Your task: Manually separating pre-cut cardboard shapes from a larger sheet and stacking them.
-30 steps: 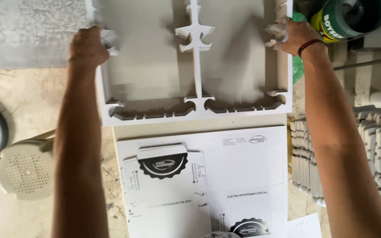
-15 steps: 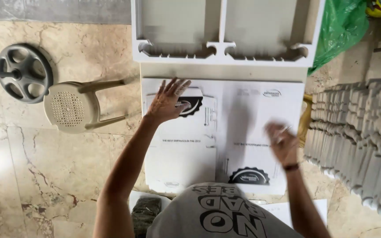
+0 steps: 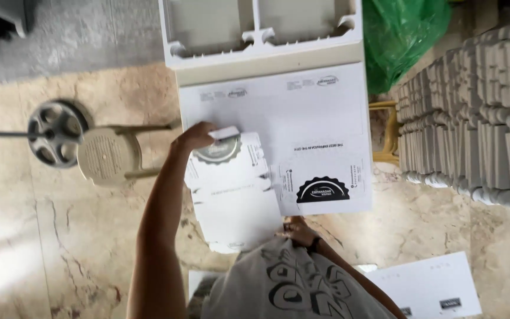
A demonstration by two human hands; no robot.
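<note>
My left hand [image 3: 195, 137] grips the far edge of a flat white cardboard box blank [image 3: 234, 189] with a round dark printed emblem, lifting it off the stack of white box blanks [image 3: 320, 118]. My right hand [image 3: 297, 230] is close to my body at the near edge of the same blank, partly hidden by my grey printed shirt [image 3: 290, 283]; it seems to hold that edge. The stack lies on a surface in front of an upturned white plastic table [image 3: 261, 50].
A beige plastic stool [image 3: 108, 156] lies tipped on the marble floor at left beside a dark round wheel-like fan base [image 3: 51, 133]. A green plastic bag [image 3: 405, 35] sits upper right. Rows of stacked folded white boxes [image 3: 479, 112] fill the right. More blanks [image 3: 432, 286] lie lower right.
Both hands let go of the upturned white table and came down to the stack. My left hand has taken hold of the top blank and lifted it toward me.
</note>
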